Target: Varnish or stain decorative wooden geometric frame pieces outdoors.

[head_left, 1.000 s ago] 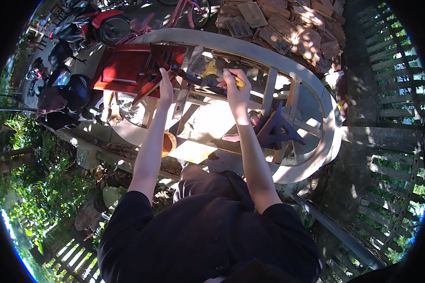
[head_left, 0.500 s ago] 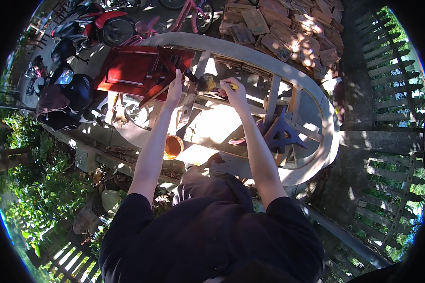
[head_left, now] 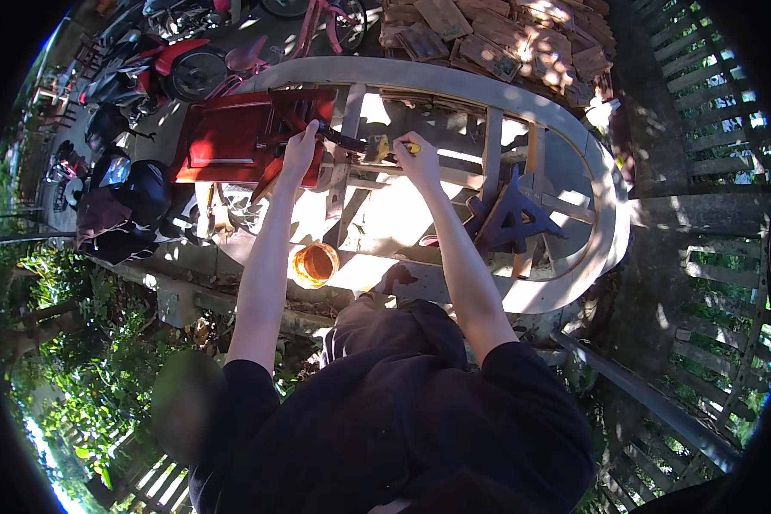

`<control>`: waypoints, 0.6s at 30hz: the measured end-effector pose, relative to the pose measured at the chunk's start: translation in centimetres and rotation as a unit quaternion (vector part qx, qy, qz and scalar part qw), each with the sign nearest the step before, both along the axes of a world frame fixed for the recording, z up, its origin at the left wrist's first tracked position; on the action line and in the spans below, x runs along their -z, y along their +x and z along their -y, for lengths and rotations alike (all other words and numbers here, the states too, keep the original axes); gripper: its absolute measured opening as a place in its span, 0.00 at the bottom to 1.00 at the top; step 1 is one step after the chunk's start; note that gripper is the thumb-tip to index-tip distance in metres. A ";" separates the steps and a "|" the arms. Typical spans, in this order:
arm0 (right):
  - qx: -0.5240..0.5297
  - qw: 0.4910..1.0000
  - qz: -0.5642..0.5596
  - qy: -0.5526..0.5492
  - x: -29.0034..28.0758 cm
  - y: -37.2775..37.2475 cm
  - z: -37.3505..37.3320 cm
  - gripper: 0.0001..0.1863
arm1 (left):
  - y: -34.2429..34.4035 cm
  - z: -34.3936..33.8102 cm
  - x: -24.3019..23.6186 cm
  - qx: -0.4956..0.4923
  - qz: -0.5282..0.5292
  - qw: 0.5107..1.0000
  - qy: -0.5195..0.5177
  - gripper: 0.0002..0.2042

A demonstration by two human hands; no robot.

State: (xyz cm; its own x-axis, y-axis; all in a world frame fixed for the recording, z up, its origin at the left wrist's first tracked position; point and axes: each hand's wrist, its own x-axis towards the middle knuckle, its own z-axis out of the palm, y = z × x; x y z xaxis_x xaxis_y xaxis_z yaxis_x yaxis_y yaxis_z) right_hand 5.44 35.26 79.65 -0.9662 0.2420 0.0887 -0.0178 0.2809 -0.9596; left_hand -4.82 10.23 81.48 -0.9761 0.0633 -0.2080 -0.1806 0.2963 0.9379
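My left hand (head_left: 301,149) is closed on a dark wooden piece (head_left: 343,140) at the right part of a red wooden panel (head_left: 219,141). My right hand (head_left: 418,163) grips a yellow-handled tool (head_left: 411,149), apparently a brush, whose head is beside that dark piece. Both arms reach over a large pale oval wooden frame (head_left: 602,240) with crossbars. An orange-stained pot (head_left: 315,264) stands on the frame's near side, below my hands. A dark purple carved triangular piece (head_left: 514,221) leans inside the frame at the right.
Beyond the frame lie a pile of wooden boards (head_left: 497,43) and a pink bicycle (head_left: 308,38). Motorbikes (head_left: 146,73) and a dark covered seat (head_left: 124,210) are at left. Plants (head_left: 77,368) grow below left; slatted fencing (head_left: 715,325) runs along the right.
The tool in my right hand has shifted slightly with the hand, and my left hand has moved a little left with the dark piece. The whole view has shifted slightly.
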 end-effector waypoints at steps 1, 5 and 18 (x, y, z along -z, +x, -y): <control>0.018 1.000 -0.010 -0.022 -0.5 -0.2 0.5 0.08 | -0.1 0.5 0.2 -0.008 -0.018 1.000 -0.022 0.28; -0.036 0.957 -0.034 -0.285 -2.3 -1.1 2.0 0.08 | 0.3 0.4 0.9 -0.014 -0.012 1.000 0.010 0.30; -0.089 0.961 -0.041 0.258 -6.5 -3.6 1.5 0.11 | 0.2 0.0 0.0 -0.032 -0.009 0.998 -0.045 0.33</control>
State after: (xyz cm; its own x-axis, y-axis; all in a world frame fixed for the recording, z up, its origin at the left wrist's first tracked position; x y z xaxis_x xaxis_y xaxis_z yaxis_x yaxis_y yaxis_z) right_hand 1.81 33.75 86.10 -0.9729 -0.0233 0.2299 -0.1791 0.7047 -0.6866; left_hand -4.64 10.21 81.45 -0.9810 -0.0184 -0.1930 -0.1862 0.3674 0.9112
